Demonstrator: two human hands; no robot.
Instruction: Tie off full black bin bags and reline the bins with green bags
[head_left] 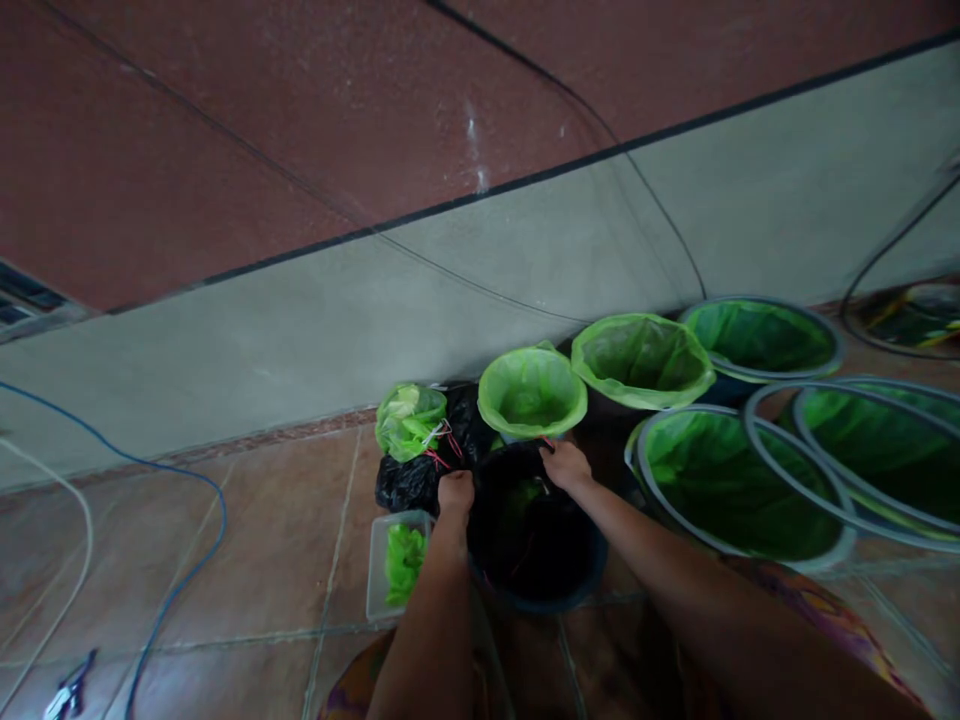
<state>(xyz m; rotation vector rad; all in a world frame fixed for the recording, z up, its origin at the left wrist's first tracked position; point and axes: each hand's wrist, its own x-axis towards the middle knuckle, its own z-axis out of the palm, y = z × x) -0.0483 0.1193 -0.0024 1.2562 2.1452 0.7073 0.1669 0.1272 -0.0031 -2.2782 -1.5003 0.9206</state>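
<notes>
Left hand [455, 493] and right hand [564, 464] gripping black liner [525, 530] at bucket rim [585, 585]; green-lined buckets [532, 392] beside wall finished, this liner unfinished.

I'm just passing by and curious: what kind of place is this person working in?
Probably a home or small workshop floor beside a wall, not a factory: brown floor tiles, a row of green mesh-lined hoop nets, and loose cables along the grey wall. Both hands grip a dark round bucket.

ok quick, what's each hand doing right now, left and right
Left hand: closed on the near-left rim of the black-lined bucket.
Right hand: closed, gripping the far rim of the same bucket, at the black liner's edge.
</notes>
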